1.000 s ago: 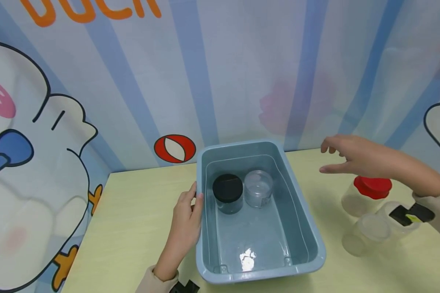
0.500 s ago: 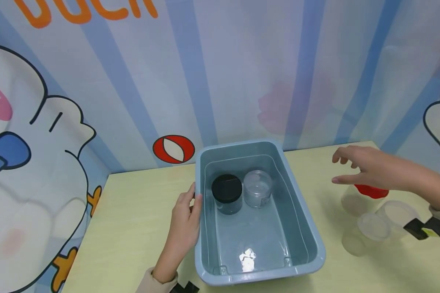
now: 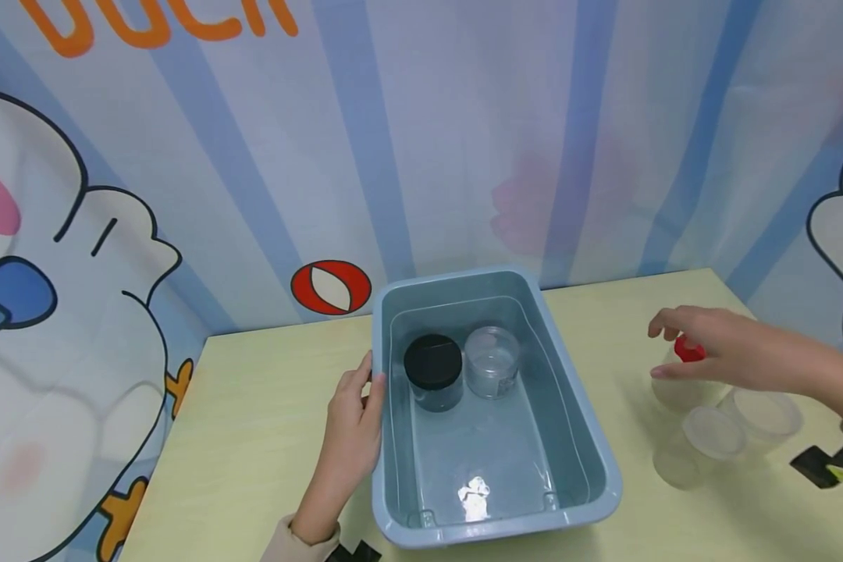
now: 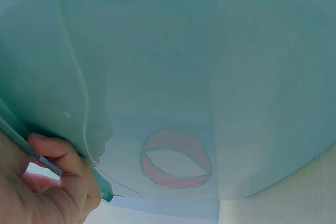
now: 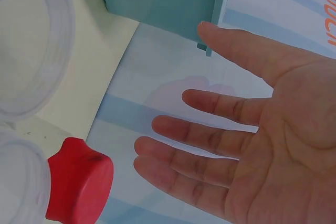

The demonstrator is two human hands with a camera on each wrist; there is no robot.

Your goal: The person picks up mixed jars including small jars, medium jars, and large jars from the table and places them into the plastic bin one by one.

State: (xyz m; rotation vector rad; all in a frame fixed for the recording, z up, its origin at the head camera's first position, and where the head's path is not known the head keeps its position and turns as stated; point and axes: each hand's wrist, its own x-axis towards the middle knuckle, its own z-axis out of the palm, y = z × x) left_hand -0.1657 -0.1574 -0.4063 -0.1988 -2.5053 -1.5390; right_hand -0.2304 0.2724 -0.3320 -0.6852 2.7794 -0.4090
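Note:
A blue plastic bin (image 3: 499, 537) stands on the table, and my left hand (image 3: 354, 429) grips its left rim. In the left wrist view, the fingers (image 4: 63, 153) curl under that rim. Inside the bin are a clear jar with a black lid (image 3: 433, 362) and a clear jar (image 3: 492, 361) beside it. On the right, my right hand (image 3: 752, 351) is over a jar with a red lid (image 3: 688, 349), partly hiding it. The right wrist view shows the palm (image 5: 286, 145) facing the camera, fingers spread and holding nothing, apart from the red lid (image 5: 79, 182).
Two translucent containers, one nearer (image 3: 714, 433) and one to its right (image 3: 766, 414), stand in front of the red-lidded jar. A printed cloth backdrop (image 3: 464, 156) with blue stripes rises behind the pale yellow table (image 3: 274, 437).
My right hand has moved right and down from beyond the red-lidded jar to over it, covering more of the lid. My left hand keeps its grip on the bin's rim.

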